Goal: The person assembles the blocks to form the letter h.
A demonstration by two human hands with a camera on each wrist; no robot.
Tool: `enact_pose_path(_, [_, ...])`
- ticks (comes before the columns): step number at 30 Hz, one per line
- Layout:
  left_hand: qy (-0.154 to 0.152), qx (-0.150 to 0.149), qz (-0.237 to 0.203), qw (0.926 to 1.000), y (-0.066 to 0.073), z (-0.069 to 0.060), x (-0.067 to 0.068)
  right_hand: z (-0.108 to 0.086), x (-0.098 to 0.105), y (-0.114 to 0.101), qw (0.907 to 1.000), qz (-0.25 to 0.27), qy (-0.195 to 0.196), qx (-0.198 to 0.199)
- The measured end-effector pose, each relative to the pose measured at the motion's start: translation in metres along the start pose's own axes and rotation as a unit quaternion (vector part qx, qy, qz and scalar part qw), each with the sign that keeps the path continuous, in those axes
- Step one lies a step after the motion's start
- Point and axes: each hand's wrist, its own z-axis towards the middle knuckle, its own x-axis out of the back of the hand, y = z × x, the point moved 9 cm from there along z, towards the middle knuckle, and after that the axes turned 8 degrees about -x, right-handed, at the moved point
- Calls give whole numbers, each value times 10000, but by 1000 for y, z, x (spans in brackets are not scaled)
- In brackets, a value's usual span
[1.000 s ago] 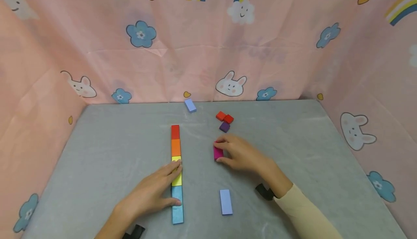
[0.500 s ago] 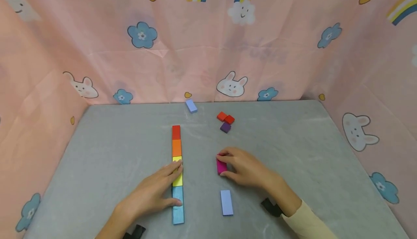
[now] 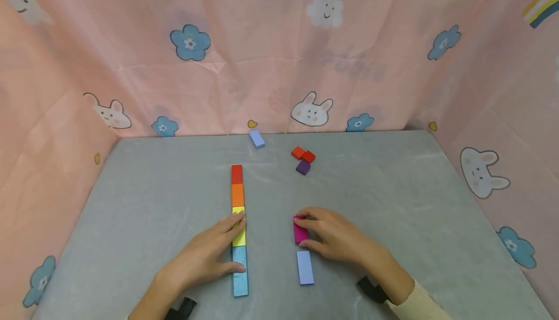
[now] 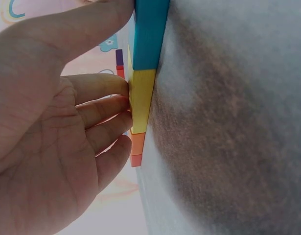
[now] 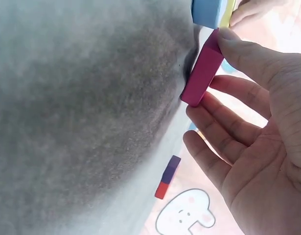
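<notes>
My right hand (image 3: pixel 334 235) pinches a magenta block (image 3: pixel 300 231) between thumb and fingers, just beyond the near end of the table's middle. Close in front of that block lies a periwinkle-blue block (image 3: pixel 305 267), lengthwise. To the left, a straight row of blocks runs away from me: light blue (image 3: pixel 240 286), yellow (image 3: pixel 238 240), orange (image 3: pixel 238 195) and red (image 3: pixel 237 174). My left hand (image 3: pixel 203 252) rests along this row, its fingertips on the yellow part and its thumb on the light blue part. In the left wrist view its fingers (image 4: pixel 108 129) are nearly straight.
Farther back, two red blocks (image 3: pixel 298 152) and a purple block (image 3: pixel 303 167) lie clustered. Another periwinkle block (image 3: pixel 256 139) sits by the grey table's (image 3: pixel 371 165) back edge. A pink patterned curtain (image 3: pixel 262 82) stands around the back and sides.
My right hand has drawn the magenta block toward me, from level with the row's yellow part to just behind the near periwinkle block. My left hand has stayed on the row.
</notes>
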Motion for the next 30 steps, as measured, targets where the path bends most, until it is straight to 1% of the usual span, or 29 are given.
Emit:
enact_pose_path(6, [12, -7, 20, 10000, 0, -2, 0, -4, -5, -1, 10000, 46, -53, -38])
enact_pose_path(10, [29, -23, 40, 10000, 0, -3, 1, -6, -7, -3, 10000, 56, -36, 16])
enact_pose_path(21, [-16, -48, -14, 10000, 3, -1, -3, -14, -9, -5, 9999, 2, 68, 139])
enact_pose_path(30, [28, -31, 18, 10000, 3, -1, 0, -16, -12, -8, 9998, -95, 142, 118])
